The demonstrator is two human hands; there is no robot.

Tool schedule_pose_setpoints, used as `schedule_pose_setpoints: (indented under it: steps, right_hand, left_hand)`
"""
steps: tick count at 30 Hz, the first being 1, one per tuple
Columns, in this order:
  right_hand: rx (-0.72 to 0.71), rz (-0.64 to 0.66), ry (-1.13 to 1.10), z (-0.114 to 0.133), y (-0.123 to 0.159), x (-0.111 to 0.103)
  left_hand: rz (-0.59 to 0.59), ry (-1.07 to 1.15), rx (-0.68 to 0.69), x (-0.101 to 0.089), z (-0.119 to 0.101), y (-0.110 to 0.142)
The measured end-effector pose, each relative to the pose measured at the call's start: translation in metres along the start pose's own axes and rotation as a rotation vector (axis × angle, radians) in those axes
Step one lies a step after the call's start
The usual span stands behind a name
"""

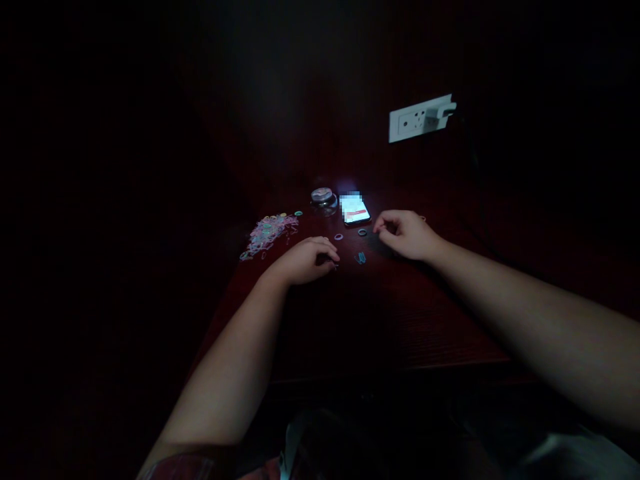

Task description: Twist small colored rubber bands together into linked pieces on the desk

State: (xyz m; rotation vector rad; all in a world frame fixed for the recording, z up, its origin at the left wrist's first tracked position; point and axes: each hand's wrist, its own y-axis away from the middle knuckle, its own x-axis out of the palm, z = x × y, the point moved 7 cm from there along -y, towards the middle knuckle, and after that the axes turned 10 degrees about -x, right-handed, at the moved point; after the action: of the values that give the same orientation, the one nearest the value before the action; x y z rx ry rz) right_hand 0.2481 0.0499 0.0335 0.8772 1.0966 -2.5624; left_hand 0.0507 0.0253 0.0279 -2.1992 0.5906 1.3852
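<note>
My left hand (307, 260) rests low over the dark red tabletop with fingers loosely bent and a gap between thumb and forefinger. A tiny pale thing lies by its fingertips, too small to make out. Opposite, my right hand (407, 233) hovers with curled fingers, its thumb apart from them and nothing visible in its grasp. Between the hands lie small elastic bands: a purple band (339, 237), a pale band (363, 232) and a few blue bands (361, 257). To the left of my left hand spreads a heap of colourful elastic bands (267, 233).
A phone (356, 210) with a lit screen lies behind the bands. Beside it stands a round clear container (324, 199). A white wall socket (413, 120) with a plug (440, 111) is above right. The table's front edge (400, 370) runs below; the surroundings are very dark.
</note>
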Motion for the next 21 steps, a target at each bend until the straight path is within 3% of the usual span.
schedule_pose_setpoints:
  steps: [7, 12, 21]
  right_hand:
    - [-0.013, -0.004, 0.028, -0.001, 0.0, -0.001]
    - [-0.011, 0.0, -0.009, -0.002, 0.0, 0.0]
    - [-0.014, -0.006, -0.007, -0.001, 0.0, 0.0]
  left_hand:
    - [0.015, -0.057, 0.009, 0.011, -0.003, -0.007]
    - [-0.029, -0.037, 0.044, 0.003, -0.007, -0.004]
    - [0.021, -0.115, -0.01, 0.003, 0.009, -0.005]
